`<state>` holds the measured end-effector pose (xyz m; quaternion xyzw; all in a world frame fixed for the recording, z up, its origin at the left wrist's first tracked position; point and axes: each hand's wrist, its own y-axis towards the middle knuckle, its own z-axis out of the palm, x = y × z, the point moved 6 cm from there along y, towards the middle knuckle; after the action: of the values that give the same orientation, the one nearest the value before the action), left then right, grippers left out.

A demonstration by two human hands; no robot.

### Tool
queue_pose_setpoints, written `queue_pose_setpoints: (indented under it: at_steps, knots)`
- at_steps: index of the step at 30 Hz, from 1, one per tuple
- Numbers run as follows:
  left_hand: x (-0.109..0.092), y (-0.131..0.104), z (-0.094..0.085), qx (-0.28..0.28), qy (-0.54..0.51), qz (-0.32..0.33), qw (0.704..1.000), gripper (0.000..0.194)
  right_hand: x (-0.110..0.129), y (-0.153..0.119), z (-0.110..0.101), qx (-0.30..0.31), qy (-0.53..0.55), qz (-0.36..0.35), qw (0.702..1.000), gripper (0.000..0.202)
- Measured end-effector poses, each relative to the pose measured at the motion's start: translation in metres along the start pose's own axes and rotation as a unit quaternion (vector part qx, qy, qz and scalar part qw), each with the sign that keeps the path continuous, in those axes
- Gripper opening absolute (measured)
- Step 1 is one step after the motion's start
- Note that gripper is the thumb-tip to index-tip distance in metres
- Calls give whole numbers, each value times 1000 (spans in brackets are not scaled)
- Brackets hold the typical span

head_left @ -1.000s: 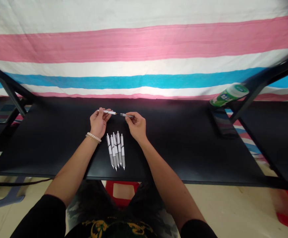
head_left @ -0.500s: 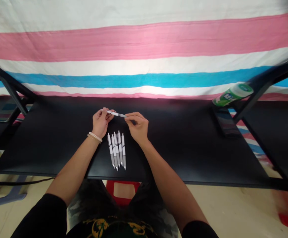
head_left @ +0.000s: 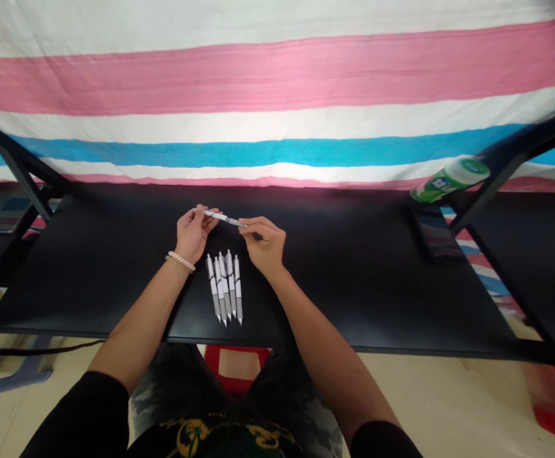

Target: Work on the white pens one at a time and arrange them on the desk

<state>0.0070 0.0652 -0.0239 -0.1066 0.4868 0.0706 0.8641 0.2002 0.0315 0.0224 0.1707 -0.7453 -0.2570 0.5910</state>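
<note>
A white pen with a grey grip (head_left: 219, 217) is held nearly level above the black table (head_left: 354, 273). My left hand (head_left: 194, 232) pinches its white rear end between thumb and fingers. At the other end, the fingertips of my right hand (head_left: 264, 245) close around the silver tip. Below and between my wrists, several more white-and-grey pens (head_left: 224, 288) lie side by side on the table, with their silver tips toward me.
A green and white canister (head_left: 449, 180) leans at the back right, beside a black frame leg (head_left: 492, 184). Striped cloth (head_left: 277, 76) hangs along the far edge. Under the near edge, a red stool (head_left: 239, 366) shows between my legs.
The pen stays between both hands. Its silver tip now shows at my right fingertips, where it was hidden before. Otherwise the hands have hardly moved.
</note>
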Motion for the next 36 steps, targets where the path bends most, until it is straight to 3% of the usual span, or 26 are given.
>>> queue_pose_setpoints:
  at_steps: [6, 15, 28, 36]
  knots:
    - [-1, 0, 2, 13, 8, -8, 1000, 24, -5, 0, -1, 2, -11, 29, 1000, 18]
    - [-4, 0, 3, 23, -2, -15, 1000, 21, -2, 1, -2, -4, 11, -12, 1000, 20]
    - [-2, 2, 3, 23, 6, -12, 1000, 23, -1, -1, 1, 14, -2, 4, 1000, 16]
    - [-2, 0, 3, 27, 14, -6, 1000, 24, -23, -6, 8, 50, 31, 142, 988, 14]
